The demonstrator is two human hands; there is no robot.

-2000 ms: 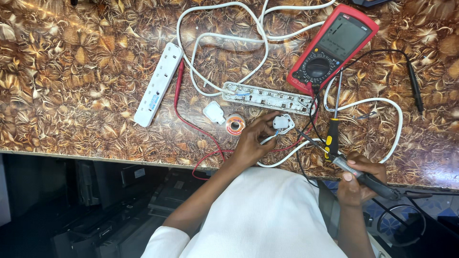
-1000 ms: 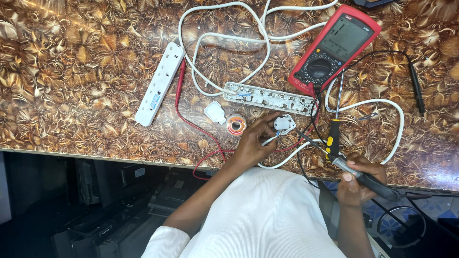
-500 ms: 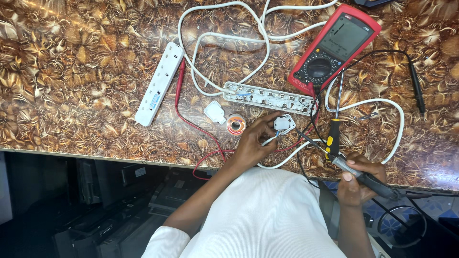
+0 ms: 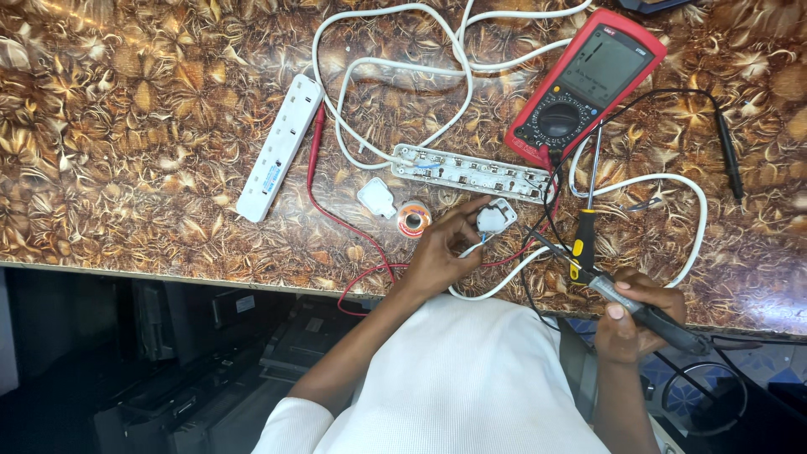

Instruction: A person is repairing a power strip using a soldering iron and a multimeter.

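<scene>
My left hand (image 4: 439, 250) rests on the patterned table (image 4: 126, 193), its fingers pinching the thin wires of an opened white plug (image 4: 498, 216) and touching the plug's edge. My right hand (image 4: 637, 313), at the table's near edge, grips a black soldering iron (image 4: 664, 324) whose metal tip points left toward the plug and stops short of it. A white cable (image 4: 504, 284) loops from the plug between both hands. A small solder spool (image 4: 413, 219) and a white plug cover (image 4: 376, 197) lie just left of my left hand.
An opened white power strip (image 4: 471, 172) lies behind the plug, and a closed one (image 4: 277, 147) sits farther left. A red multimeter (image 4: 588, 84) stands at the back right with red and black leads. A yellow-and-black screwdriver (image 4: 586, 231) lies between my hands.
</scene>
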